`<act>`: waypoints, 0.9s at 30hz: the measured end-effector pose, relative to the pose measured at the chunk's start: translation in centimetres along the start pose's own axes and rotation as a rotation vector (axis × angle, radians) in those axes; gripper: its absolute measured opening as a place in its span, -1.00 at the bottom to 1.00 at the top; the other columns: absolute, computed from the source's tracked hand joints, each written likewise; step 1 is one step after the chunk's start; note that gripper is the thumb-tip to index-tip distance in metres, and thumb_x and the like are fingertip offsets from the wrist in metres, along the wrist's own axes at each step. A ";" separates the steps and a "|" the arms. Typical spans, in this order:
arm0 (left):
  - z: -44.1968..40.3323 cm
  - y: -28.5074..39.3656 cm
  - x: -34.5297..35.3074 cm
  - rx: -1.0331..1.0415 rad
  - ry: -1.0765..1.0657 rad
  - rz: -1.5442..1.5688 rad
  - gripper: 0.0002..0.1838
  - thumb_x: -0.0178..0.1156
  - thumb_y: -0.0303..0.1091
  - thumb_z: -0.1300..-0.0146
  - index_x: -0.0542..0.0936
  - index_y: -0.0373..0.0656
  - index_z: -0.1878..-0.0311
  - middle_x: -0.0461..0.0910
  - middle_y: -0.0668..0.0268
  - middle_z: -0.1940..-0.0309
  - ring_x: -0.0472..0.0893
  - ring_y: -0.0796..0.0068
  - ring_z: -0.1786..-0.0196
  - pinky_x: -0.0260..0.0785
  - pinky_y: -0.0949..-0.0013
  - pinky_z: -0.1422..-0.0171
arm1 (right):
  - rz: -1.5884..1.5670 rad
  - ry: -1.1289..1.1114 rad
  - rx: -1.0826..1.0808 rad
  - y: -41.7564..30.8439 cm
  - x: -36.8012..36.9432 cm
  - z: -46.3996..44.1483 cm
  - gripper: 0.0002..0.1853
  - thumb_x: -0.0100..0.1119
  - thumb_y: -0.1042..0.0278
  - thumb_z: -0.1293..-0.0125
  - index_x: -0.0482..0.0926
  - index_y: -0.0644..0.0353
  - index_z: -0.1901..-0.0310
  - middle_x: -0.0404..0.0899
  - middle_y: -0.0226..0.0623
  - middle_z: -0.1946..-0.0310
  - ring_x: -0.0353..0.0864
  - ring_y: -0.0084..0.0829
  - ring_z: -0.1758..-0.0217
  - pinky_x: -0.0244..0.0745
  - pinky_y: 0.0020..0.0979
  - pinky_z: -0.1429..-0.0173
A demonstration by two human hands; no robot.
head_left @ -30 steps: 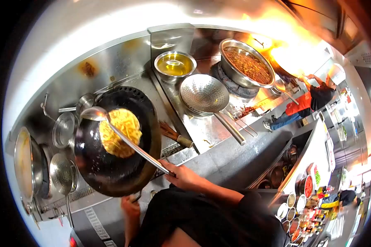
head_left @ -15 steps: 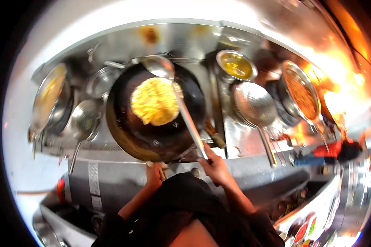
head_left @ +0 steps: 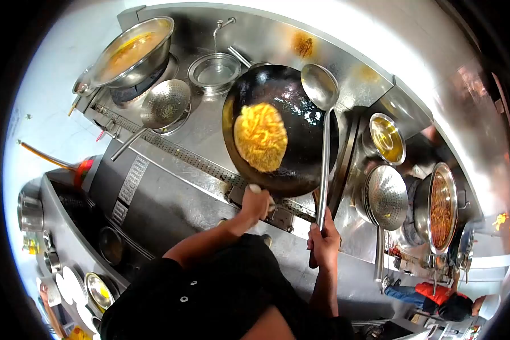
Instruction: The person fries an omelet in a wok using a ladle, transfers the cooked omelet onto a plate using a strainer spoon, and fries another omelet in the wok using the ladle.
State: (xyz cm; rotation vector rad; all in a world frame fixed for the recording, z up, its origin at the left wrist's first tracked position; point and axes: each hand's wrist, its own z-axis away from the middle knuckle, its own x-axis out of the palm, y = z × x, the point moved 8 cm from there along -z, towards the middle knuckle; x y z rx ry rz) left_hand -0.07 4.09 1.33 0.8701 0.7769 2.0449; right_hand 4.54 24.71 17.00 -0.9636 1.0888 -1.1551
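Observation:
A dark wok (head_left: 306,153) holds a flat, round yellow food cake (head_left: 260,137) in its left part. My left hand (head_left: 255,203) is closed at the wok's near rim, round its handle, most of which the fingers hide. My right hand (head_left: 324,241) grips the long handle of a steel ladle (head_left: 320,86). The ladle's bowl is over the wok's far right part, apart from the food.
Left stand a large steel bowl (head_left: 165,48), a perforated strainer (head_left: 165,103) and a water basin (head_left: 214,72) under a tap. Right are an oil bowl (head_left: 387,139), another strainer (head_left: 386,198) and a pot of red food (head_left: 441,209). A person (head_left: 447,300) stands beyond.
The view has turned, bringing the left counter into sight. In the wok, the food now lies further left, and the ladle bowl is at the far right. The flames at right look much smaller.

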 end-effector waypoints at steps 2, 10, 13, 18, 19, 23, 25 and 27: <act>1.1 -4.4 -2.8 -0.159 -0.065 -0.116 -0.77 0.14 -0.40 -0.18 0.36 -0.14 0.13 0.52 0.15 0.46 0.47 0.36 0.67 0.34 0.36 0.69 | 0.008 0.000 0.024 -0.3 0.1 0.2 -0.39 -0.07 0.59 -0.36 0.15 0.09 -0.45 0.30 -0.56 0.64 0.29 -0.72 0.66 0.25 -0.62 0.59; 5.4 7.6 -11.5 -0.417 -0.073 0.169 -0.75 0.02 -0.22 -0.31 0.46 -0.22 0.38 0.56 0.17 0.55 0.54 0.46 0.59 0.42 0.53 0.62 | 0.062 -0.004 0.066 0.2 -0.4 1.3 -0.38 -0.03 0.57 -0.39 0.12 0.10 -0.46 0.32 -0.54 0.66 0.27 -0.70 0.67 0.28 -0.59 0.58; 2.5 9.1 -5.8 -0.256 -0.273 0.297 -0.85 -0.01 -0.25 -0.33 0.37 -0.10 0.31 0.56 0.25 0.43 0.49 0.44 0.58 0.40 0.48 0.59 | 0.113 -0.015 0.020 -0.2 -0.2 1.0 -0.39 -0.03 0.58 -0.38 0.15 0.11 -0.45 0.32 -0.53 0.64 0.28 -0.70 0.67 0.28 -0.59 0.59; -1.2 -0.8 -0.4 -0.058 0.013 -0.085 -0.71 0.04 -0.27 -0.38 0.47 -0.28 0.41 0.51 0.17 0.61 0.49 0.36 0.70 0.61 0.24 0.43 | 0.034 0.029 0.019 1.1 -0.2 0.7 -0.39 -0.02 0.58 -0.37 0.17 0.12 -0.44 0.32 -0.51 0.61 0.29 -0.69 0.66 0.28 -0.60 0.58; 0.6 -1.6 -0.9 -0.067 0.042 -0.066 -0.73 0.05 -0.31 -0.36 0.48 -0.28 0.42 0.54 0.16 0.60 0.49 0.36 0.71 0.59 0.26 0.48 | 0.020 0.035 0.015 1.1 -0.4 0.6 -0.39 -0.01 0.58 -0.37 0.17 0.12 -0.44 0.32 -0.51 0.61 0.30 -0.69 0.66 0.29 -0.60 0.58; 4.5 -4.5 -7.2 -0.150 -0.177 -0.153 -0.90 0.14 -0.46 -0.14 0.49 -0.25 0.29 0.53 0.18 0.50 0.56 0.37 0.53 0.39 0.34 0.59 | 0.110 0.051 0.054 1.2 -1.1 1.0 -0.39 -0.02 0.58 -0.37 0.16 0.14 -0.44 0.34 -0.52 0.61 0.29 -0.69 0.66 0.28 -0.58 0.58; 4.1 -2.5 -10.9 0.020 -0.417 -0.705 -0.85 0.27 -0.46 -0.07 0.57 -0.18 0.26 0.59 0.20 0.34 0.59 0.36 0.32 0.43 0.32 0.30 | 0.064 0.066 0.059 1.0 -1.4 1.2 -0.39 0.00 0.57 -0.37 0.14 0.18 -0.44 0.34 -0.52 0.62 0.30 -0.69 0.66 0.29 -0.58 0.58; 4.5 -2.1 -12.7 0.137 -0.518 -0.948 -0.82 0.33 -0.46 -0.03 0.61 -0.14 0.25 0.61 0.20 0.26 0.60 0.36 0.22 0.45 0.31 0.16 | 0.061 0.041 0.065 0.3 -1.4 1.6 -0.39 0.01 0.55 -0.37 0.14 0.20 -0.44 0.34 -0.52 0.62 0.30 -0.69 0.66 0.29 -0.59 0.57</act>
